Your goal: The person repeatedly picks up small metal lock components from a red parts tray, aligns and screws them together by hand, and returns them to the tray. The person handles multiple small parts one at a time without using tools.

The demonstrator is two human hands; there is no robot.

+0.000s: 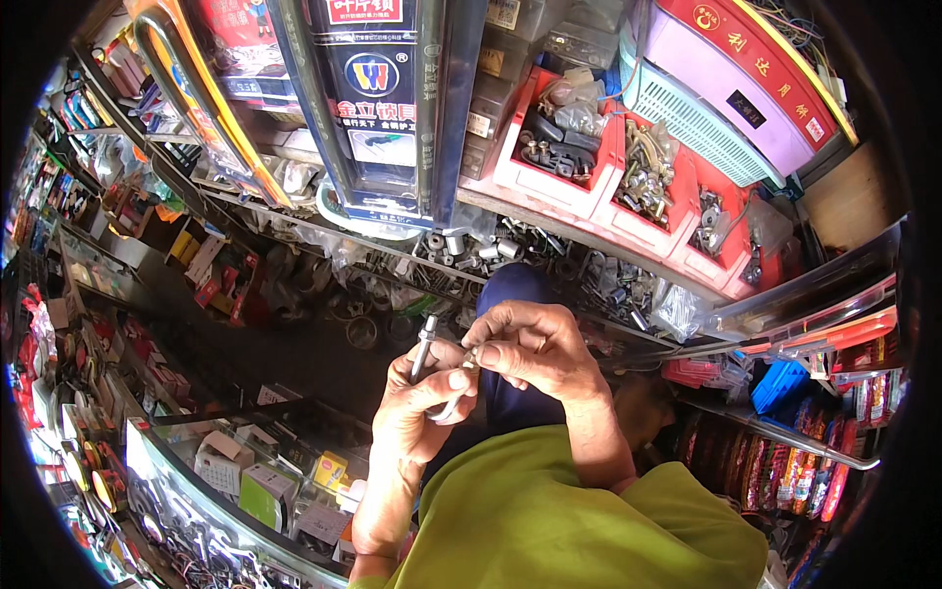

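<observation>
Left hand [420, 398] has its grip closed on a long metal bolt [424, 346], held upright at chest height. Right hand [530, 346] pinches a small fitting [469, 361], apparently a nut, against the shank; threading looks begun, not finished. Red parts bins [599, 201] above.

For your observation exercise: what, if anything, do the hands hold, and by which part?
The left hand grips a slim metal rod by its lower part, its top end sticking up. The right hand pinches a small piece beside it; what it is cannot be told.
</observation>
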